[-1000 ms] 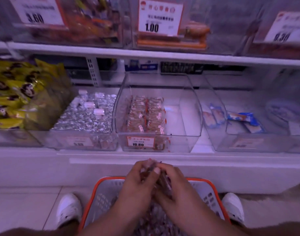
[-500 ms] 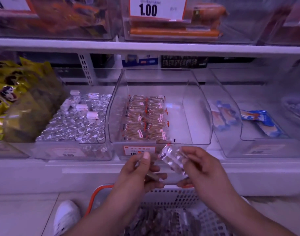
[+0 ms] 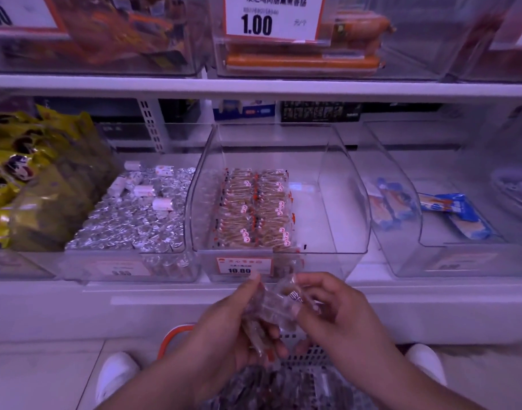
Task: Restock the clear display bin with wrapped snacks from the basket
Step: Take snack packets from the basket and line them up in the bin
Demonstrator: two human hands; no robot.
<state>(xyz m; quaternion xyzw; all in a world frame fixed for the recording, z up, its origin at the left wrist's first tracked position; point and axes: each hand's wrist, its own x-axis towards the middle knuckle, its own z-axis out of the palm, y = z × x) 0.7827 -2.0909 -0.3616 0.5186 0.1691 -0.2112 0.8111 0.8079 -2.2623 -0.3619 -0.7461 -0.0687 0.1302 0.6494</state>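
Observation:
The clear display bin [image 3: 342, 184] sits in the middle of the lower shelf, with two neat rows of wrapped snacks [image 3: 255, 208] along its left half. Below it, in front of the shelf edge, my left hand [image 3: 224, 329] grips a small bunch of wrapped snacks [image 3: 268, 309]. My right hand [image 3: 336, 315] pinches the clear wrappers of the same bunch from the right. The orange-rimmed basket [image 3: 174, 338] stands on the floor beneath my hands, with more wrapped snacks [image 3: 283, 386] inside, partly hidden by my arms.
A bin of foil-wrapped sweets [image 3: 129, 220] stands left of the display bin, yellow bags [image 3: 20, 173] further left. A bin with blue packets [image 3: 449, 211] is on the right. An upper shelf [image 3: 259, 87] carries bins with sausages [image 3: 304, 59]. My white shoes [image 3: 114, 374] flank the basket.
Both hands rose out of the basket with a bunch of snacks to just below the bin's front. The view moved closer to the shelf.

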